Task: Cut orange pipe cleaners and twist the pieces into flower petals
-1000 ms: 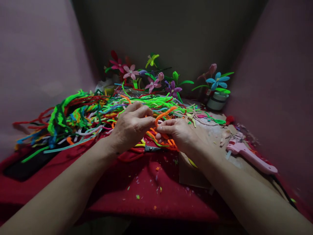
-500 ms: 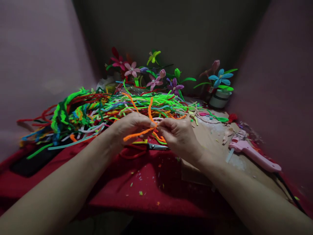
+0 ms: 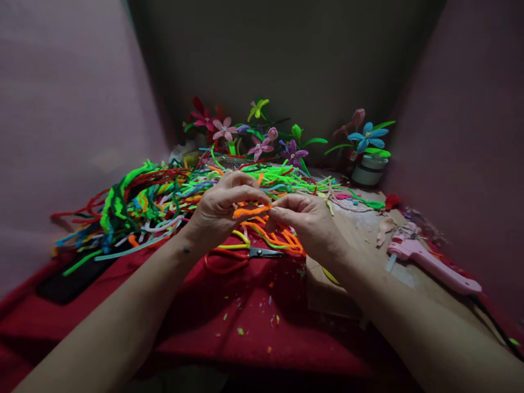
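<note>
Between my two hands is an orange pipe cleaner, bent into several lengths, with one end sticking up behind my left fingers. My right hand pinches it between thumb and forefinger. Fingers curled over it, my left hand grips it from the other side, its fingertips close to the right ones; its thumb is partly hidden. Below the hands lie several more orange pipe cleaners and a pair of scissors with red and yellow handles.
A heap of coloured pipe cleaners spreads behind and left, over a black flat object. Pipe-cleaner flowers stand at the back, with a blue one in a white pot. A pink glue gun rests on cardboard at right.
The orange lengths have turned in my fingers, and the left hand's fingers have lifted and arched over them. The view has shifted slightly, showing more of the scissors and the orange pieces below.
</note>
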### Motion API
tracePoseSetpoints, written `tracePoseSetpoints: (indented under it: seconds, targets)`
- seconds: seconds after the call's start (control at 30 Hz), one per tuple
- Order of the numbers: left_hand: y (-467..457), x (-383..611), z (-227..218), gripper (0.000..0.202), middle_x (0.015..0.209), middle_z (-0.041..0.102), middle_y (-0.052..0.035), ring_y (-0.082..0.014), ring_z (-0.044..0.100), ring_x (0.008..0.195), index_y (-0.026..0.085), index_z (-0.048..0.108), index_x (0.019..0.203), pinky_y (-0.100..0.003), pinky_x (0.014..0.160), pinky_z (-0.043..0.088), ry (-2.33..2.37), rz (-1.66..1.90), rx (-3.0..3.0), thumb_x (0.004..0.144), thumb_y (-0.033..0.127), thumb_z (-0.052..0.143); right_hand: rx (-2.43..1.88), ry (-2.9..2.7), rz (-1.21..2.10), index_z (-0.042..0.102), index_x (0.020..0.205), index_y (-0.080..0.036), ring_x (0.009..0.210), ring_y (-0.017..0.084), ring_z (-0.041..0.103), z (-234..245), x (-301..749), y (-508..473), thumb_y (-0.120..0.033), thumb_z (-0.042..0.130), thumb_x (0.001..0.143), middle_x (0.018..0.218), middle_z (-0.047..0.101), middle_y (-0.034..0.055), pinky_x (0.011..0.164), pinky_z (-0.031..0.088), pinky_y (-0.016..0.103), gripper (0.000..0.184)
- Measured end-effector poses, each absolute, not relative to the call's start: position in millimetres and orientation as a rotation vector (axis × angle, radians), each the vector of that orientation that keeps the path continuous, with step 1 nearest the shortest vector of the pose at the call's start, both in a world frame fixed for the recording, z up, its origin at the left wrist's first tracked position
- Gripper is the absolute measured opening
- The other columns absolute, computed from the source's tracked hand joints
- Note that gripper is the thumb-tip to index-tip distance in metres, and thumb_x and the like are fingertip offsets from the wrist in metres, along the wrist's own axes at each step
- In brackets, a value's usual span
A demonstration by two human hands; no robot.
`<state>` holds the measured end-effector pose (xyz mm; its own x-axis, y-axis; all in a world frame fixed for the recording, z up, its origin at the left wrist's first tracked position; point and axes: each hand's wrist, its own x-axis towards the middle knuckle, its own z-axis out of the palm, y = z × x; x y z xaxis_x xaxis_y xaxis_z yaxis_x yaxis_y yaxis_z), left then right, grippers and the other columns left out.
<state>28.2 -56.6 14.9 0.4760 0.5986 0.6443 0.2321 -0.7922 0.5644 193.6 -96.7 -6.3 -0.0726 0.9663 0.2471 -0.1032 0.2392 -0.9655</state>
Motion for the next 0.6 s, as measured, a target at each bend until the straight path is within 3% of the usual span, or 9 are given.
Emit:
tracePoseSetpoints:
  seconds: [0.1, 0.2, 0.33, 0.43, 0.5, 0.6]
  targets:
    - [-56.9, 26.9, 15.6, 0.013, 0.084, 0.061, -0.004, -0.0179, 0.052, 0.084, 0.021, 0.069, 0.073, -0.035, 0.085, 0.039, 0.681, 1.249, 2.532, 0.076, 0.033, 0.066, -0.883, -1.33, 1.173, 0.061, 0.058, -0.016, 0.047, 0.009, 0.051, -5.9, 193.3, -98.0, -0.022, 0.063, 0.071, 0.052, 0.059, -0.0008, 0.048, 0.038, 0.023, 0.014]
    - [-57.7, 26.8, 15.2, 0.016, 0.073, 0.058, -0.0021, -0.0176, 0.05, 0.079, 0.021, 0.064, 0.065, -0.032, 0.079, 0.04, 0.757, 1.191, 2.499, 0.077, 0.031, 0.062, -0.946, -1.42, 1.029, 0.061, 0.061, -0.017, 0.05, 0.009, 0.05, -6.6, 192.3, -101.2, -0.022, 0.061, 0.073, 0.055, 0.059, -0.0007, 0.049, 0.037, 0.023, 0.014]
    - [-57.7, 30.5, 10.0, 0.02, 0.062, 0.05, 0.0007, -0.0126, 0.046, 0.061, 0.018, 0.058, 0.063, -0.025, 0.059, 0.038, 0.844, 0.883, 2.001, 0.076, 0.033, 0.06, -1.061, -1.698, 0.421, 0.061, 0.062, -0.018, 0.053, 0.01, 0.048, -13.5, 190.2, -106.2, -0.018, 0.056, 0.077, 0.056, 0.057, -0.0003, 0.054, 0.036, 0.025, 0.016]
    - [-54.4, 34.0, 2.7, 0.021, 0.059, 0.049, 0.0015, -0.01, 0.044, 0.056, 0.015, 0.056, 0.063, -0.023, 0.055, 0.036, 0.748, 0.719, 1.622, 0.074, 0.033, 0.062, -1.068, -1.816, 0.035, 0.061, 0.062, -0.017, 0.058, 0.013, 0.049, -21.4, 188.1, -106.8, -0.014, 0.052, 0.077, 0.059, 0.058, 0.0026, 0.06, 0.035, 0.028, 0.018]
    - [-52.2, 34.9, -0.3, 0.022, 0.06, 0.049, 0.0012, -0.0096, 0.045, 0.056, 0.014, 0.055, 0.063, -0.023, 0.056, 0.037, 0.724, 0.703, 1.573, 0.073, 0.033, 0.062, -1.084, -1.801, 0.037, 0.062, 0.065, -0.017, 0.06, 0.014, 0.05, -23.9, 187.2, -105.1, -0.014, 0.051, 0.078, 0.062, 0.06, 0.0037, 0.062, 0.036, 0.029, 0.017]
    - [-50.9, 33.4, 0.2, 0.023, 0.065, 0.052, 0.0008, -0.01, 0.047, 0.059, 0.015, 0.056, 0.069, -0.023, 0.058, 0.039, 0.776, 0.753, 1.675, 0.077, 0.036, 0.06, -1.088, -1.647, 0.469, 0.064, 0.069, -0.018, 0.057, 0.012, 0.051, -19.7, 187.4, -101.4, -0.019, 0.055, 0.078, 0.062, 0.062, 0.0015, 0.059, 0.038, 0.026, 0.013]
